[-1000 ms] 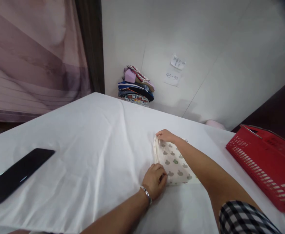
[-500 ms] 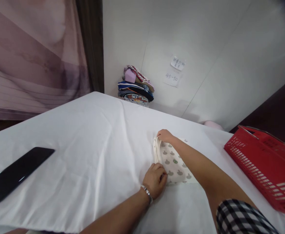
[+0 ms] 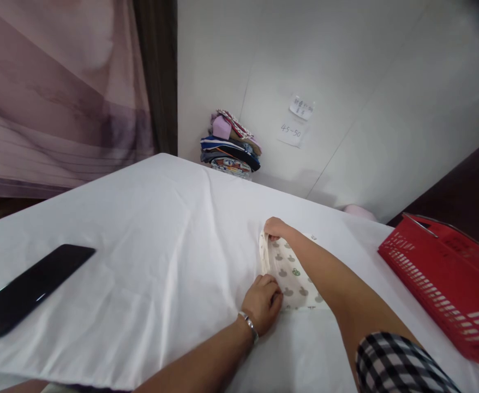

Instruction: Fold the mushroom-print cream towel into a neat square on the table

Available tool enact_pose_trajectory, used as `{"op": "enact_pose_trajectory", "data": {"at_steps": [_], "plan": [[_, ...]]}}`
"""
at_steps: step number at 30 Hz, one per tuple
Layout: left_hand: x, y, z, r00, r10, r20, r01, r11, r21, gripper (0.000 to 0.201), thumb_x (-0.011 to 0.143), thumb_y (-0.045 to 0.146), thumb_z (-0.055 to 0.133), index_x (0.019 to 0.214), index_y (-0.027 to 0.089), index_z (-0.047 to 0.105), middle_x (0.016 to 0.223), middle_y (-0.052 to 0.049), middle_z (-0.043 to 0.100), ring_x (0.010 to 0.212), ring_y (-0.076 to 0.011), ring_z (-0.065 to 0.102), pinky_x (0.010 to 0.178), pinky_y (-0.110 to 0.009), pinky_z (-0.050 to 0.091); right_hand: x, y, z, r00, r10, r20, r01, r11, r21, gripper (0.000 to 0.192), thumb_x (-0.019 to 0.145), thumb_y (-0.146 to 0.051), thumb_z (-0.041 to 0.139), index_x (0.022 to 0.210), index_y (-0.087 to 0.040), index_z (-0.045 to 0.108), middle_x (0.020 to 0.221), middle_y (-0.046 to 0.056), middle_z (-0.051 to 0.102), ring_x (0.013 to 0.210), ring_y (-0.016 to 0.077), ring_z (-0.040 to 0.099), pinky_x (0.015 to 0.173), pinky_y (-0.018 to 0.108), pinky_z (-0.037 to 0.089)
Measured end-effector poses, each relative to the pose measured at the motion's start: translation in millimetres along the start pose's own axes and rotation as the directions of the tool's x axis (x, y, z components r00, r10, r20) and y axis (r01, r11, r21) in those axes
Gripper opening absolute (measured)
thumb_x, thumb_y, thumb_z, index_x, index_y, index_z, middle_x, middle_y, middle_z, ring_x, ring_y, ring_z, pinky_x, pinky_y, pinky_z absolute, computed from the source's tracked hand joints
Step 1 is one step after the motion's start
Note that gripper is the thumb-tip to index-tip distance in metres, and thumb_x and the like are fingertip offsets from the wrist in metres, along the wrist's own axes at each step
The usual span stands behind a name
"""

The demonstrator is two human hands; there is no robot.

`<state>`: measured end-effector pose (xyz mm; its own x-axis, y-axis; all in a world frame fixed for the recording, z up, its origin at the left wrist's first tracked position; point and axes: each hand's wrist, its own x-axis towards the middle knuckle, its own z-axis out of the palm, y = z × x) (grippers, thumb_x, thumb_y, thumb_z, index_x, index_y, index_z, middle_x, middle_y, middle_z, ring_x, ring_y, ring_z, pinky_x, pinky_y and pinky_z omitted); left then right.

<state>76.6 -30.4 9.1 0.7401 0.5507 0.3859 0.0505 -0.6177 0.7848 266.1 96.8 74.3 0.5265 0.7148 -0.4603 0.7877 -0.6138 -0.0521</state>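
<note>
A folded cream cloth (image 3: 292, 275) with a grey mushroom-like print and one green motif lies on the white-covered table. Whether it is a garment cannot be made out. My right hand (image 3: 275, 227) pinches the far corner of its left edge, where the layers stand up a little. At the near end of that same edge, my left hand (image 3: 263, 303) is closed with its fingers curled on the cloth; a silver bracelet circles the wrist. My right forearm crosses over the cloth and hides its right part.
A red plastic basket (image 3: 439, 289) stands at the table's right side. On the left lies a black flat device (image 3: 30, 292), like a phone or tablet. Past the far edge, a stack of folded clothes (image 3: 230, 144) rests against the white wall, near paper labels (image 3: 292, 132).
The view has shifted slightly. Both hands keep their hold on the cloth's left edge, with hardly any visible movement.
</note>
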Motion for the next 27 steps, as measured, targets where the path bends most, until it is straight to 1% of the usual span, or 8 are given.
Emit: {"op": "enact_pose_trajectory", "data": {"at_steps": [4, 8, 11, 13, 16, 22, 24, 27], "plan": [[0, 0, 0.8, 1.000, -0.002, -0.005, 0.002, 1.000, -0.013, 0.012, 0.079, 0.014, 0.045, 0.074, 0.018, 0.055, 0.086, -0.004, 0.054, 0.083, -0.0163, 0.047, 0.075, -0.030, 0.041, 1, 2, 0, 0.999, -0.038, 0.037, 0.033, 0.993, 0.114, 0.016, 0.074, -0.023, 0.055, 0.075, -0.009, 0.063, 0.049, 0.002, 0.059, 0.043, 0.0120, 0.058, 0.047, 0.019, 0.046], [0, -1, 1.4, 1.000, 0.003, -0.006, -0.004, 1.000, -0.016, 0.012, 0.079, 0.014, 0.045, 0.074, 0.018, 0.055, 0.086, -0.004, 0.054, 0.083, -0.0163, 0.047, 0.075, -0.030, 0.041, 0, 4, 2, 0.998, -0.062, 0.008, 0.060, 0.990, 0.128, 0.029, 0.074, -0.037, 0.055, 0.074, -0.008, 0.063, 0.049, 0.005, 0.059, 0.044, 0.0152, 0.059, 0.046, 0.022, 0.047], [1, -1, 1.6, 1.000, 0.003, -0.006, -0.003, 1.000, -0.016, 0.012, 0.079, 0.013, 0.045, 0.073, 0.018, 0.055, 0.086, -0.004, 0.054, 0.083, -0.0163, 0.047, 0.075, -0.030, 0.041, 3, 3, 5, 0.998, -0.065, -0.008, 0.066, 0.994, 0.087, 0.024, 0.069, -0.030, 0.060, 0.070, -0.007, 0.064, 0.048, 0.009, 0.060, 0.046, 0.0191, 0.060, 0.046, 0.025, 0.047], [1, -1, 1.3, 1.000, 0.006, -0.009, -0.006, 1.000, -0.017, 0.012, 0.078, 0.013, 0.045, 0.074, 0.018, 0.055, 0.086, -0.004, 0.054, 0.082, -0.0164, 0.047, 0.075, -0.031, 0.041, 5, 2, 6, 0.998, -0.070, 0.001, 0.069, 0.994, 0.080, 0.017, 0.067, -0.023, 0.059, 0.068, -0.007, 0.064, 0.049, 0.009, 0.060, 0.047, 0.0193, 0.061, 0.047, 0.024, 0.047], [0, -1, 0.6, 1.000, 0.005, -0.006, -0.005, 1.000, -0.014, 0.012, 0.078, 0.013, 0.045, 0.074, 0.018, 0.055, 0.086, -0.004, 0.054, 0.083, -0.0164, 0.047, 0.075, -0.030, 0.041, 5, 3, 5, 0.996, -0.092, 0.019, 0.089, 0.991, 0.103, 0.013, 0.068, -0.016, 0.056, 0.072, -0.008, 0.065, 0.050, 0.007, 0.061, 0.048, 0.0157, 0.061, 0.048, 0.021, 0.046], [0, 0, 0.4, 1.000, -0.006, -0.002, 0.006, 1.000, -0.019, 0.011, 0.079, 0.014, 0.046, 0.074, 0.018, 0.055, 0.087, -0.004, 0.054, 0.084, -0.0164, 0.047, 0.076, -0.030, 0.041, -4, 8, 1, 0.993, -0.115, 0.014, 0.111, 0.983, 0.145, 0.020, 0.071, -0.012, 0.051, 0.085, -0.011, 0.065, 0.050, 0.000, 0.059, 0.042, 0.0095, 0.055, 0.047, 0.018, 0.044], [0, -1, 0.7, 1.000, -0.005, -0.002, 0.005, 1.000, -0.020, 0.011, 0.079, 0.014, 0.046, 0.074, 0.018, 0.054, 0.087, -0.004, 0.054, 0.084, -0.0164, 0.047, 0.075, -0.030, 0.042, -5, 7, -2, 0.994, -0.112, 0.009, 0.110, 0.985, 0.134, 0.020, 0.070, -0.011, 0.052, 0.084, -0.011, 0.065, 0.048, 0.000, 0.057, 0.040, 0.0088, 0.052, 0.046, 0.018, 0.042], [0, -1, 0.8, 1.000, 0.000, -0.007, 0.000, 1.000, -0.021, 0.011, 0.079, 0.013, 0.046, 0.074, 0.018, 0.055, 0.087, -0.004, 0.054, 0.084, -0.0166, 0.047, 0.075, -0.030, 0.042, -5, 3, -6, 0.995, -0.096, 0.009, 0.095, 0.992, 0.084, 0.015, 0.069, -0.012, 0.054, 0.077, -0.010, 0.065, 0.042, 0.000, 0.053, 0.037, 0.0094, 0.048, 0.045, 0.020, 0.040]]}}
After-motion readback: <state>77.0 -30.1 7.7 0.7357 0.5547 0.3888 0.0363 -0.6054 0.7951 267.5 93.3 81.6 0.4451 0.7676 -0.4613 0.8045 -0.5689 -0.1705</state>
